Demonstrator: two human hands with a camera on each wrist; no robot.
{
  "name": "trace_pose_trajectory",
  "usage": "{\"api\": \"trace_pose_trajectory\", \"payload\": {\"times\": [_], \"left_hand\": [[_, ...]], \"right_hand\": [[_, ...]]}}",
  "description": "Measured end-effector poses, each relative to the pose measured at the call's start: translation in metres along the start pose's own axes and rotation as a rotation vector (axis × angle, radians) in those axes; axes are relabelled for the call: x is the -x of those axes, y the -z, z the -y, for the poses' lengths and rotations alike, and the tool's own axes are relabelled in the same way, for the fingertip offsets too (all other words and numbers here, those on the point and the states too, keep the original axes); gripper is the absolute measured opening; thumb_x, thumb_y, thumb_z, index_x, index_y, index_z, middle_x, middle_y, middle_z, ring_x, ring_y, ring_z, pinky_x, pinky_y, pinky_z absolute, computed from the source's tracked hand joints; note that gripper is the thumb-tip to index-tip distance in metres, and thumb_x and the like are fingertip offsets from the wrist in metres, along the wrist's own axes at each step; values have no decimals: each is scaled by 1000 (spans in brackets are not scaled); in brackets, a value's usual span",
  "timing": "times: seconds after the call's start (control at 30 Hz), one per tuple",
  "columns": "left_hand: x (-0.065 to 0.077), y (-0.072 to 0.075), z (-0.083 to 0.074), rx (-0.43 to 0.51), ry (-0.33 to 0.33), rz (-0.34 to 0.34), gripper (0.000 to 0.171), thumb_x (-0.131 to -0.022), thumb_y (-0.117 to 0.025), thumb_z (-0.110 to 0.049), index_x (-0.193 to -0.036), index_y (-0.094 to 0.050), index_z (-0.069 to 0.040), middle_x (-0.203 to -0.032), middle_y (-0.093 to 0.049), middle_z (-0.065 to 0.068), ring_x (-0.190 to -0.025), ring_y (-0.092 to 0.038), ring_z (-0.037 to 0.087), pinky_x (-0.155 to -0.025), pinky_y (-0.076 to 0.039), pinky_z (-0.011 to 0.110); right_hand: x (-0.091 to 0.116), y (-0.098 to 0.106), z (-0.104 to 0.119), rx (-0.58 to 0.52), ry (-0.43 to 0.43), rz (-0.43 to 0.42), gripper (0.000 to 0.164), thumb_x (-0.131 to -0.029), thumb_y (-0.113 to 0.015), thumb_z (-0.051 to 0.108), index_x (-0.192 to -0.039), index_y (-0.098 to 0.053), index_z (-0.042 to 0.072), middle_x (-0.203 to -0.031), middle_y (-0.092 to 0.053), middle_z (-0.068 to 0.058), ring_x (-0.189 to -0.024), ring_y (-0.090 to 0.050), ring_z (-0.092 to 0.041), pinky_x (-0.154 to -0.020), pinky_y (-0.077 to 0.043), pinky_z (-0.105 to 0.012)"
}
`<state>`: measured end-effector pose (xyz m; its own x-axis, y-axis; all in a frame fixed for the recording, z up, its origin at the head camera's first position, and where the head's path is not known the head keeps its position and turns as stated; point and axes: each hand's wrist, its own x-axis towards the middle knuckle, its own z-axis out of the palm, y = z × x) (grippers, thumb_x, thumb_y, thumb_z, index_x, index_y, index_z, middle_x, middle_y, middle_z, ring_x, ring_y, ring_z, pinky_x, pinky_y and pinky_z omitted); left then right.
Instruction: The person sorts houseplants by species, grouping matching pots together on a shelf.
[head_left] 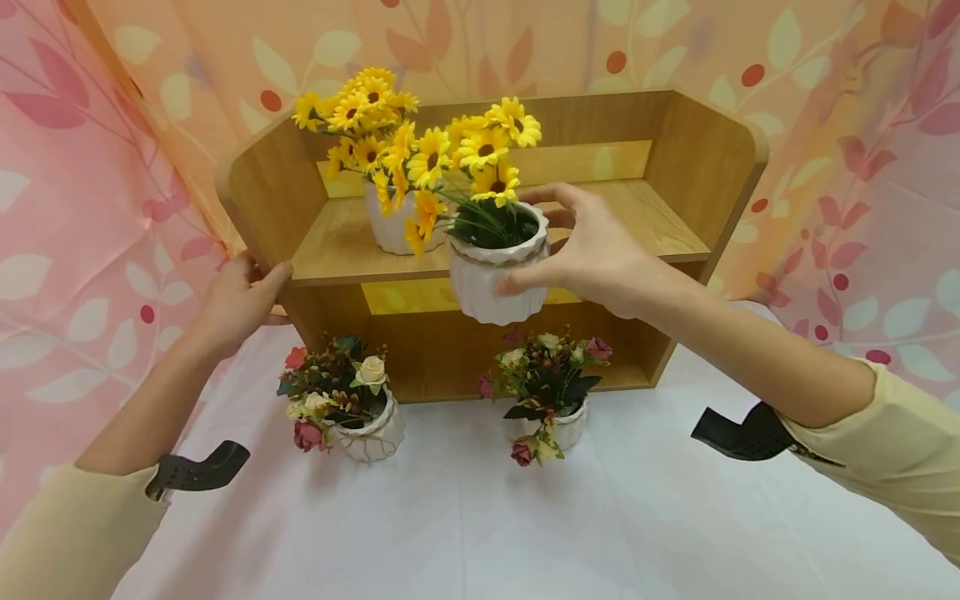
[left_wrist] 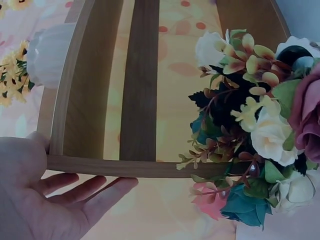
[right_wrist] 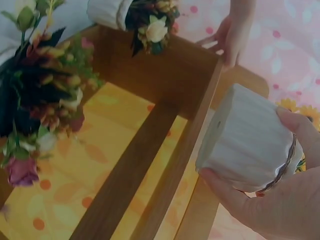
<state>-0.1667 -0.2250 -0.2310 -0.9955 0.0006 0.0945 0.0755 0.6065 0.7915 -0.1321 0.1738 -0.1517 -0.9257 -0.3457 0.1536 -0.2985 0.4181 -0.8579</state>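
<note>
My right hand (head_left: 592,250) grips a white flowerpot (head_left: 498,279) of yellow daisies (head_left: 483,150) by its side, in front of the upper board of a wooden shelf (head_left: 465,354). Twine runs round the rim of this pot (right_wrist: 245,140), which appears lifted off the board in the right wrist view. My left hand (head_left: 236,304) holds the shelf's left side panel, thumb at the front edge, fingers along the outer face (left_wrist: 95,195). Close to the held pot, a second white pot (head_left: 393,221) of yellow daisies stands on the upper board, partly hidden behind the held flowers.
Two white pots of mixed artificial roses stand on the white tablecloth (head_left: 450,517) before the lower compartment: one left (head_left: 371,433), one right (head_left: 570,425). Behind the shelf hangs a floral curtain (head_left: 465,42). The shelf's right side panel (head_left: 705,167) rises beyond my right forearm.
</note>
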Motion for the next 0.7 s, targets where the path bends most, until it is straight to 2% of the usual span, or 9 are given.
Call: {"api": "trace_pose_trajectory", "payload": {"times": [0.1,0.3,0.5,0.7], "left_hand": [[1,0,-3,23,14,5,75,-110,-39,-38,-163,-16,9,-156,-37,41,-136,-50,60,-67,-64,25],[0,0,-8,25,45,-5,77,-107,-41,-39,-160,-19,12,-156,-37,40,-137,-48,60,-66,-65,27],[-1,1,-13,28,62,-16,79,-106,-43,-41,-157,-21,15,-153,-37,41,-136,-48,60,-63,-65,27],[-2,2,-14,14,72,-15,79,-106,-42,-42,-157,-22,16,-152,-39,42,-135,-49,61,-63,-65,28]], "right_hand": [[-4,7,0,16,-1,-23,92,-78,-93,12,-156,-44,8,-148,-56,-15,-131,-58,-31,-104,-56,-49],[-12,20,5,37,-35,-56,91,-79,-93,12,-156,-45,11,-148,-56,-17,-126,-64,-33,-88,-65,-39],[-21,33,7,51,-45,-84,95,-80,-93,13,-160,-40,13,-154,-48,-19,-128,-61,-35,-97,-63,-46],[-33,47,8,90,-70,-126,96,-81,-93,17,-161,-39,16,-158,-46,-16,-129,-59,-34,-92,-64,-42]]}}
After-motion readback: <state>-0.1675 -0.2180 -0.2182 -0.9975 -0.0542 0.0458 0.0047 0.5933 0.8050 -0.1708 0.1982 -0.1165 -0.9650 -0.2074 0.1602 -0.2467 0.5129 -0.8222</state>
